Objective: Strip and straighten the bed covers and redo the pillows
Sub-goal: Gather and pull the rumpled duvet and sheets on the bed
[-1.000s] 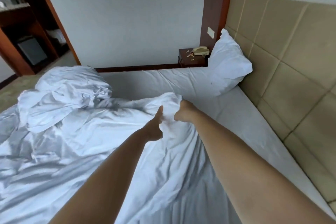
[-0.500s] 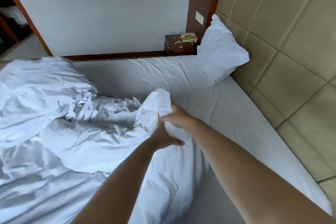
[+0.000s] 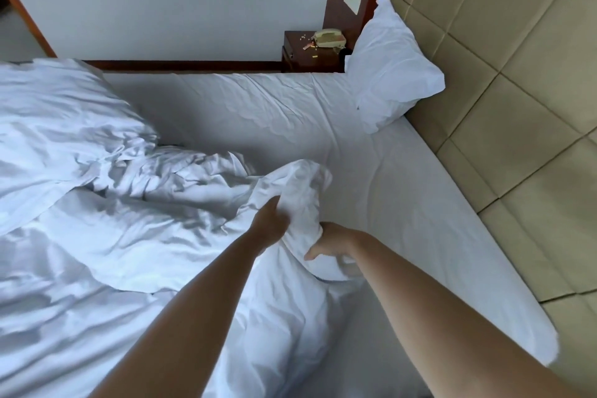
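Both hands work one bunched corner of the white duvet (image 3: 161, 236) in the middle of the frame. The left hand (image 3: 269, 223) grips a fold of it from the left; the right hand (image 3: 329, 244) curls its fingers round the cloth just below. The rest of the duvet lies crumpled across the left half of the frame, over the bed sheet (image 3: 403, 203). One pillow (image 3: 391, 68) leans on the headboard (image 3: 517, 74) at upper right, beside the nightstand (image 3: 310, 48) with its phone (image 3: 329, 37). The risk, I judge, is pulling on a twisted corner: the heap at left would drag as a lump, tighten its tangle, or rumple the sheet below.
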A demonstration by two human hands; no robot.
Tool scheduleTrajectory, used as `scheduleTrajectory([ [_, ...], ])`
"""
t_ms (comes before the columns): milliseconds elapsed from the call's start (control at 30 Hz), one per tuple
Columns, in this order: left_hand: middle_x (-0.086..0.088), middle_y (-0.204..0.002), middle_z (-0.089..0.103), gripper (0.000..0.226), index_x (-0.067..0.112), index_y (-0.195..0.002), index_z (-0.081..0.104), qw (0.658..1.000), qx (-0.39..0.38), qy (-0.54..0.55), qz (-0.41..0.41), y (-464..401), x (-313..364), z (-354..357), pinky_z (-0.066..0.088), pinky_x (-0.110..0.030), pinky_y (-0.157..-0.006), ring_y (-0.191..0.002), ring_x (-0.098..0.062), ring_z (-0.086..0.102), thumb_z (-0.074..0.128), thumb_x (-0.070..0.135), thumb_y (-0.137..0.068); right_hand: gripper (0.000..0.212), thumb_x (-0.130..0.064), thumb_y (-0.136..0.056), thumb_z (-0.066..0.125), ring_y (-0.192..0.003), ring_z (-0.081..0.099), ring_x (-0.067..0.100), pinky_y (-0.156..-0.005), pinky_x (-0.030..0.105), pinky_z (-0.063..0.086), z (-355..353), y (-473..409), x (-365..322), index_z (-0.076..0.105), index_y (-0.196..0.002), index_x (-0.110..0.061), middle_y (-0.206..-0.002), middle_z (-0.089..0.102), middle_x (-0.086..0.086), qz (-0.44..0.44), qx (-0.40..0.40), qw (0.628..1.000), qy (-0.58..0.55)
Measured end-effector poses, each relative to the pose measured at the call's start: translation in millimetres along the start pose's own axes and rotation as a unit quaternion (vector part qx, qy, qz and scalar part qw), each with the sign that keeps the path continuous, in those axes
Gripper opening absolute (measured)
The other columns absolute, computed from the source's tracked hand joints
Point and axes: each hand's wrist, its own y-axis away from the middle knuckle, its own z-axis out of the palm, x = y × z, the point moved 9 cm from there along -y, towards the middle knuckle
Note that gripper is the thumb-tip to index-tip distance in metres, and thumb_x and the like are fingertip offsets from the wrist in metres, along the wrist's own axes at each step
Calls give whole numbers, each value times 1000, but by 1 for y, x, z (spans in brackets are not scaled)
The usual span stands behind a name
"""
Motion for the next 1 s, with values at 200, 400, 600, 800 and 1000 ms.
scheduleTrajectory([
  [200,-8,-148,29,116,23,-152,-11,969,-184,-139,-92,29,-14,48,46,-23,-74,-124,-27,40,61,-10,-68,20,-13,-85,51,-94,61,29,-73,25,39,-41,12,5,67,-94,-6,-98,65,14,-37,68,997,7],
  [400,0,-143,40,117,15,-152,3,963,-142,-194,-124,42,10,87,41,-23,-91,-129,-21,42,80,9,-64,18,-18,-84,56,-75,54,19,-53,24,36,-81,37,18,64,-97,-8,-91,59,8,-120,62,990,-44],
  [600,-8,-123,62,46,19,-123,52,942,177,-253,-129,56,80,73,47,-31,-89,-114,-28,57,57,21,-78,36,-18,-80,66,-92,59,21,-72,26,42,-127,72,35,64,-114,-7,-106,64,7,-226,43,967,-108],
  [800,-11,-122,62,36,11,-116,57,895,249,-320,-186,97,141,87,48,-34,-89,-114,-30,58,57,17,-81,35,-12,-84,63,-93,51,19,-77,25,38,-153,117,54,58,-118,-4,-106,57,6,-304,-7,949,-88],
  [1000,-13,-123,60,31,8,-111,59,896,269,-334,-113,87,249,138,46,-34,-91,-116,-31,56,53,15,-82,57,-17,-82,63,-110,48,24,-88,30,37,-253,153,104,45,-135,-12,-129,51,7,-313,30,945,-94],
])
